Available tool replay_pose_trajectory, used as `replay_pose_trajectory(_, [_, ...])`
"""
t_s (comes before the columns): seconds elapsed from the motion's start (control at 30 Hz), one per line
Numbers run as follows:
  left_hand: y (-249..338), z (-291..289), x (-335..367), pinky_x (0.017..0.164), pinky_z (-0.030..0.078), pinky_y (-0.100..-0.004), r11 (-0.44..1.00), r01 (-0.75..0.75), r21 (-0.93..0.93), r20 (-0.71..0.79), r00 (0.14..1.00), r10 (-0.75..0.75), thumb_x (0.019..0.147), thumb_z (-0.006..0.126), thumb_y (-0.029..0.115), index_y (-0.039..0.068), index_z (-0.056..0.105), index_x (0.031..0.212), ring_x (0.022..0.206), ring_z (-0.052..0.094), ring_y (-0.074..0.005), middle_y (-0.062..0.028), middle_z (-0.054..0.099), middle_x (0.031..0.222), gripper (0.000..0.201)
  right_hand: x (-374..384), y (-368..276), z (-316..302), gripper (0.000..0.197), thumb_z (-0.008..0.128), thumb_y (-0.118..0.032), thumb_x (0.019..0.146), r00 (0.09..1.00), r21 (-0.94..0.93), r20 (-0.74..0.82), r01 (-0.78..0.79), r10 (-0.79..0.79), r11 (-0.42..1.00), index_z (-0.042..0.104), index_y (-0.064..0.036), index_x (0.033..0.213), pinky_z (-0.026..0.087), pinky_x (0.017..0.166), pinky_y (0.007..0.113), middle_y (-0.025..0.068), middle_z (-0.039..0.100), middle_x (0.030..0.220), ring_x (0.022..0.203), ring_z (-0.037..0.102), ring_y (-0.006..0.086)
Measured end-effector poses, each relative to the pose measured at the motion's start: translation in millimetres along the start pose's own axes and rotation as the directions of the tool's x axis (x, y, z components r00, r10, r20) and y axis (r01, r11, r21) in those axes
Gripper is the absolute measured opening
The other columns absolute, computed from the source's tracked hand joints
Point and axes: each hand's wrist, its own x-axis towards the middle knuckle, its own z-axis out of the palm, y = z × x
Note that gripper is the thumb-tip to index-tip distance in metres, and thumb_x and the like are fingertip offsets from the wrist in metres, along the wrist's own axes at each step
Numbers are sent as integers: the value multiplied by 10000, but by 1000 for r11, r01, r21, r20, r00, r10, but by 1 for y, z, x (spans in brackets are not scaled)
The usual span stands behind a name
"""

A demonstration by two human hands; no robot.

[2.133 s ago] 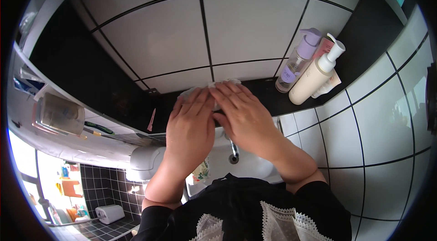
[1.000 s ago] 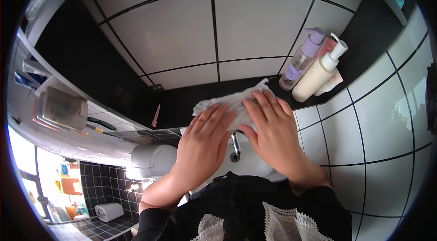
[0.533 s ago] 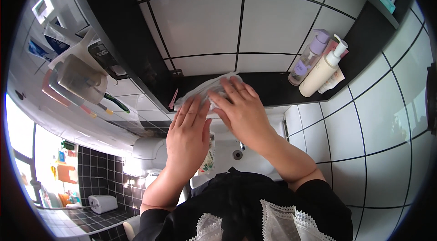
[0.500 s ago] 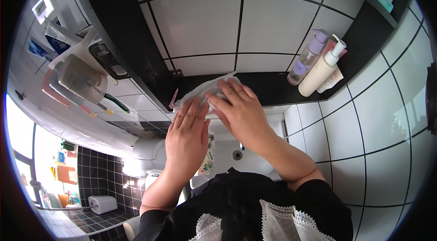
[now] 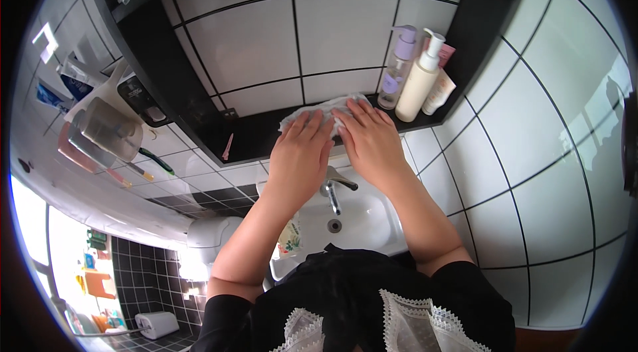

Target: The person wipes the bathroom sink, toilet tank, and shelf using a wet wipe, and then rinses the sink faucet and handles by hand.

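Note:
A thin, crumpled white cloth (image 5: 322, 111) lies on the black shelf (image 5: 256, 140) above the sink. My left hand (image 5: 300, 152) rests flat on its left part, fingers stretched out. Over the right part, my right hand (image 5: 372, 140) presses down with its fingers extended too. Both palms face down, and neither hand wraps around the cloth. Just right of my right hand stand a clear pump bottle with a lilac top (image 5: 397, 73) and a cream pump bottle (image 5: 419, 83). Left of the cloth, a small pink clip-like item (image 5: 228, 146) lies on the shelf.
A white tube (image 5: 438, 94) stands beside the pump bottles. Below my arms are the white sink (image 5: 372, 216), its chrome faucet (image 5: 331, 194) and a floral-printed packet (image 5: 290, 237). At left, a wall holder carries cups (image 5: 113, 127), toothbrushes and tubes. Tiled wall borders the right.
Both hands and the cloth have slid rightward along the shelf, close to the pump bottles. The pink item now lies apart from the cloth. The view has shifted, showing more of the faucet.

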Motion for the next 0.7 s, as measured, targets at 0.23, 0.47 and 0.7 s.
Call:
replay_pose_trajectory(0.23, [7, 6, -5, 1037, 436, -467, 999, -9, -32, -2, 1000, 9, 923, 582, 104, 73, 615, 1280, 1250, 541, -360, -163, 596, 1332, 360, -17, 6, -4, 287, 608, -156, 930, 998, 58, -33, -43, 45, 997, 649, -80, 1204, 421, 1035, 447, 162, 627, 1254, 1215, 554, 340])
replay_pose_trajectory(0.47, [18, -14, -25, 1059, 427, -480, 997, -38, -60, 31, 999, 40, 942, 576, 123, 86, 610, 1295, 1256, 539, -363, -160, 600, 1327, 357, -32, -9, -21, 314, 631, -156, 909, 1000, 3, -16, -18, 18, 1000, 631, -82, 1215, 419, 1028, 459, 182, 580, 1291, 1217, 533, 365])
replay_pose_trajectory(0.7, [-4, 10, 3, 1069, 407, -469, 999, -34, -29, -12, 999, 34, 948, 558, 144, 64, 632, 1251, 1255, 534, -354, -151, 613, 1314, 322, -2, 4, 10, 265, 607, -203, 934, 996, 7, -82, -26, 27, 1000, 681, -91, 1162, 429, 1018, 452, 196, 621, 1246, 1188, 561, 359])
